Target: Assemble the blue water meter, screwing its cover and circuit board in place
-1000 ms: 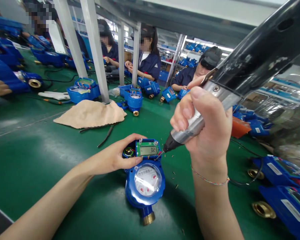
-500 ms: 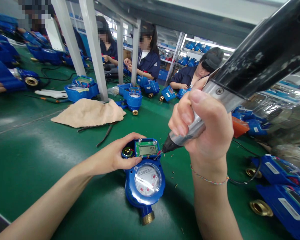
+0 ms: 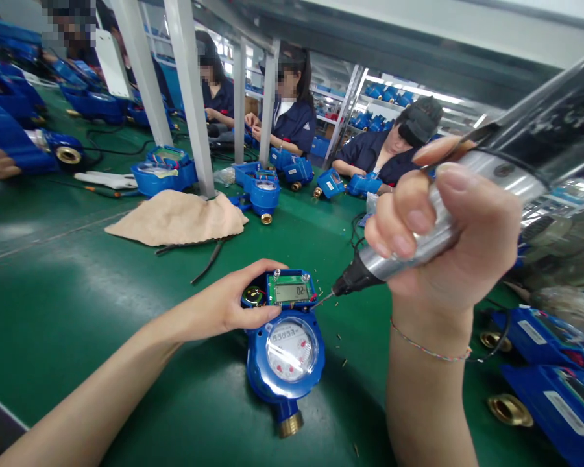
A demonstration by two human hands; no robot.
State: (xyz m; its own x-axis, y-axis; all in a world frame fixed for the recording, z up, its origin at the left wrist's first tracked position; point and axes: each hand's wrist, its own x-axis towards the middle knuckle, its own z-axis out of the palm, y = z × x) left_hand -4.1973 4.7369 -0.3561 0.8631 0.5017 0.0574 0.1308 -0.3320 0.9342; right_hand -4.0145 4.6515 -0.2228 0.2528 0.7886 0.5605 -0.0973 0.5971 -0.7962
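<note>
My left hand (image 3: 219,303) is clenched on the blue water meter (image 3: 287,350), which sits on the green surface (image 3: 78,311). My right hand (image 3: 442,233) grasps the electric screwdriver (image 3: 372,266), its bit just beside the circuit board (image 3: 291,292). If the bit slips, I think it can scratch this board.

This was a factory assembly room: workers (image 3: 292,123) in matching uniforms sat along a green bench (image 3: 78,259) crowded with blue water meters (image 3: 286,350), shelves (image 3: 384,97) stocked behind them.
</note>
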